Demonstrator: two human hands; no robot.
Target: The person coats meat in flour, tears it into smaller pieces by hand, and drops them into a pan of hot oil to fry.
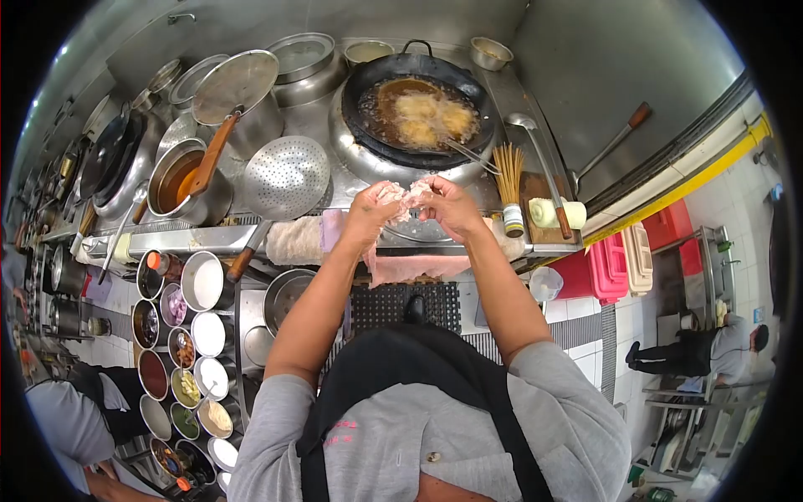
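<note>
Both hands are raised close together in front of the stove, at the near side of a black wok (pixel 361 79). My left hand (pixel 368 216) is closed around a pale, crumbly-coated lump (pixel 390 196) that looks like floured raw meat. Pinched in my right hand (pixel 454 209) is more of the same pale coated lump (pixel 423 196); the two portions meet between my fingertips. Inside the wok, several golden pieces (pixel 416 107) fry in bubbling brown oil. Metal tongs (pixel 470 154) rest over the wok's near right rim.
Right of the wok stand a bundle of bamboo sticks (pixel 508 171) and a ladle (pixel 548 171). Left are a perforated skimmer (pixel 287 173) and a pot of orange liquid (pixel 171 180). Ingredient tins (pixel 203 280) crowd the lower left. Other people (pixel 723 347) (pixel 71 422) work at both sides.
</note>
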